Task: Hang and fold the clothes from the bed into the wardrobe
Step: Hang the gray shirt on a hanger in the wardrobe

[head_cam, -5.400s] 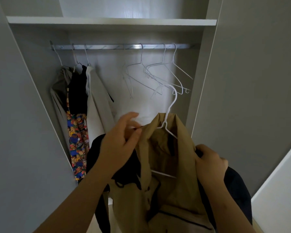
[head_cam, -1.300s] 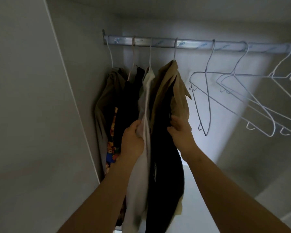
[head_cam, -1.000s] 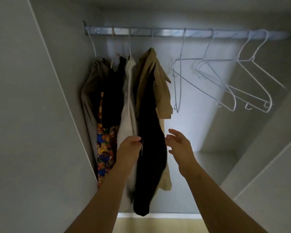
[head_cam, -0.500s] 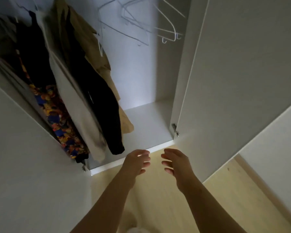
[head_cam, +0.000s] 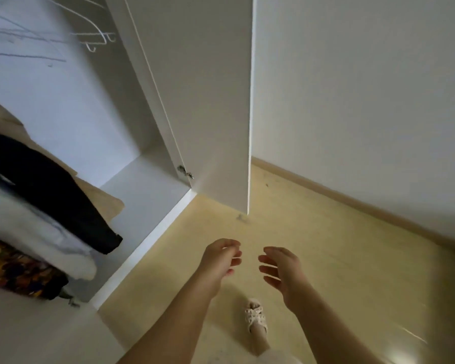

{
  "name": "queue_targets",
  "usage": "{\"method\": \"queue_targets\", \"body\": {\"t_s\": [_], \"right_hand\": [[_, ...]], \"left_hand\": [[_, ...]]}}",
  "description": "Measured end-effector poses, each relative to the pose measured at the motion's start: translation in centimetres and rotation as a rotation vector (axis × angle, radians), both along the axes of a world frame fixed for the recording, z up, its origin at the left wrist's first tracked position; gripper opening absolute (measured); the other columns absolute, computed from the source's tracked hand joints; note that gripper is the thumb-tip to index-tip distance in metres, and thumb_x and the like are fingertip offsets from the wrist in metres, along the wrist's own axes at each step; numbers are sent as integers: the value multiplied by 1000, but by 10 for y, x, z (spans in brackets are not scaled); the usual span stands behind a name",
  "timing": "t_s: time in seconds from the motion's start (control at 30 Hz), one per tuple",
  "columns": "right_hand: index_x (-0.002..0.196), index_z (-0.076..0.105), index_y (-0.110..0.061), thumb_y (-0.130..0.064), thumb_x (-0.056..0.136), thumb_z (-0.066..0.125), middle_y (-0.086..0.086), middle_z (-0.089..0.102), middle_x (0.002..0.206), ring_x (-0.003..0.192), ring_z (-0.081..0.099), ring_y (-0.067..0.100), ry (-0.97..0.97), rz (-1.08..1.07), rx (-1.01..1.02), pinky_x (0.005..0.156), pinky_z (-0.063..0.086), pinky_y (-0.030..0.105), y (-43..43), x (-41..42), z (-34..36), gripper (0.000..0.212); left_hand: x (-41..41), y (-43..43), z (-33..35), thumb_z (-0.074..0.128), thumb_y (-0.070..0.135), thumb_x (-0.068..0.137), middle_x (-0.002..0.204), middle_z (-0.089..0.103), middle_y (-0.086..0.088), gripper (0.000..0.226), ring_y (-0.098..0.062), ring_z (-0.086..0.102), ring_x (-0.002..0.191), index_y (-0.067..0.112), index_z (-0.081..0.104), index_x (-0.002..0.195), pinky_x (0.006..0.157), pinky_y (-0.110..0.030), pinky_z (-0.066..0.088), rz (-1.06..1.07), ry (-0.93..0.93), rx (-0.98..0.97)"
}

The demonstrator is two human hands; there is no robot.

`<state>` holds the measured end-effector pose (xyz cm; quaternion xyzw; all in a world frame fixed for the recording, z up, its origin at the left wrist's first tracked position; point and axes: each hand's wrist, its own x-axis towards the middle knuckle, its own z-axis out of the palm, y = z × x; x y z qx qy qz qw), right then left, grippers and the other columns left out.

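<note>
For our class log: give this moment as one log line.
left hand: open, empty | right hand: open, empty | black garment: hanging in wardrobe

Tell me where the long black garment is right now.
In the head view, the long black garment hangs inside the open white wardrobe at the left, between a tan garment and a white garment.

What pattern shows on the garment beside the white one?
The hanging garment has a busy orange, yellow and blue print; head view.
</note>
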<state>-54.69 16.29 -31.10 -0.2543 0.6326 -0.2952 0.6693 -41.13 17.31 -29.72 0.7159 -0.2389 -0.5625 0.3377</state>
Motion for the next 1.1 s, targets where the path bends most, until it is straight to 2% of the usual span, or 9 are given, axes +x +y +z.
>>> {"method": "queue_targets", "body": {"t_s": [0.3,0.6,0.7,0.83,0.93,1.1], "right_hand": [[90,61,-14,-14,93,51,5,64,81,67,57,18,-9,-480,3,62,44,27,124,-153,-5,11],[90,62,-14,-15,92,53,5,66,82,68,59,19,31,-829,-47,60,45,26,243,-345,9,10],[86,61,-15,-15,91,54,5,65,76,64,58,18,42,-939,-52,57,43,25,285,-405,6,9],[83,59,-14,-12,91,53,6,62,72,48,54,11,45,-1048,-37,47,37,20,330,-472,7,10],[82,58,-14,-11,91,52,6,61,72,58,54,18,14,-1141,-36,54,38,24,357,-514,6,12],[83,58,-12,-9,93,51,6,61,70,61,53,19,-42,-1258,8,58,40,25,370,-568,-5,12]], "left_hand": [[-152,57,1,54,18,91,78,63,3,11,-10,61,70,22,59,82,63,-23,42,-437,-1,-12],[-371,138,7,50,16,93,73,59,5,17,-7,55,63,23,57,80,57,-21,37,-796,31,-34],[-442,169,9,49,14,93,74,58,4,18,-7,55,63,23,57,80,54,-20,36,-879,54,-40],[-520,205,14,47,11,94,72,57,4,19,-7,53,61,21,56,79,53,-20,34,-953,88,-32],[-571,224,14,47,11,94,73,57,4,20,-7,53,62,21,55,79,53,-20,33,-1031,81,-4],[-644,227,5,46,12,95,72,57,4,20,-7,53,62,21,56,80,54,-20,35,-1152,46,17]]}}
